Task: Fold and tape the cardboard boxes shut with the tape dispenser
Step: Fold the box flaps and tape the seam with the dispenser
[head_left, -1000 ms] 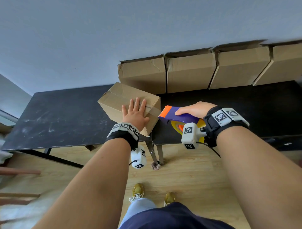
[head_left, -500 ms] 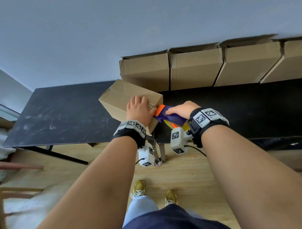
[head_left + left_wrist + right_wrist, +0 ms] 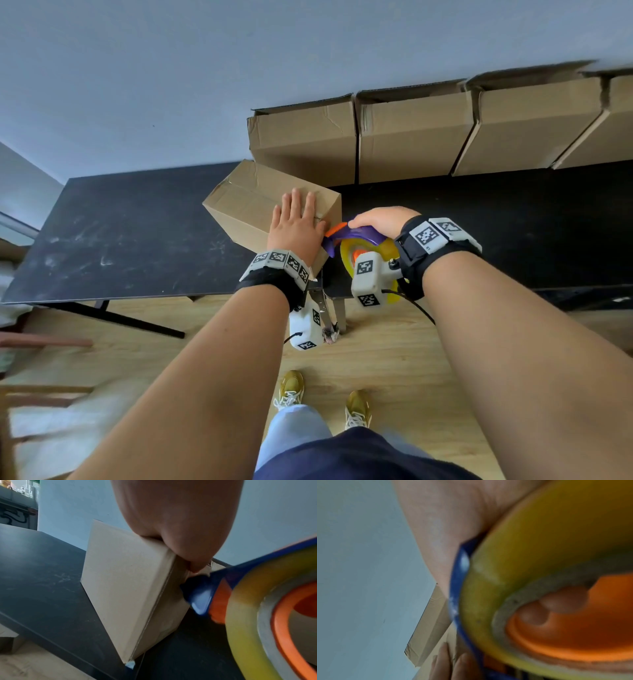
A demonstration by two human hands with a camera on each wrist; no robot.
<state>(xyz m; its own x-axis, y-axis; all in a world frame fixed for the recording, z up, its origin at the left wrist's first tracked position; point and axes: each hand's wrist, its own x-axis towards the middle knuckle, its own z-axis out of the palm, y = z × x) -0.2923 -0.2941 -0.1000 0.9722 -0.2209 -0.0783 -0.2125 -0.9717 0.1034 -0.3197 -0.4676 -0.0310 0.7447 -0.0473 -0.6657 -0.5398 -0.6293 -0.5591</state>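
Since a second ago the right hand (image 3: 378, 221) has carried the tape dispenser (image 3: 356, 245) leftward from open table to the near right end of the cardboard box (image 3: 250, 205), and the head view has drifted closer. That hand curls over the purple handle, with the yellow tape roll (image 3: 243, 622) below it. From the left wrist view the dispenser's nose touches the box's end face just under the top edge. The left hand (image 3: 296, 226) lies flat, fingers spread, pressing the folded top flaps. On the black table (image 3: 120, 240) the box stands skewed, its long axis running away and leftward from the dispenser, so the coming pull likely travels that way. Four open boxes (image 3: 411, 137) line the wall behind.
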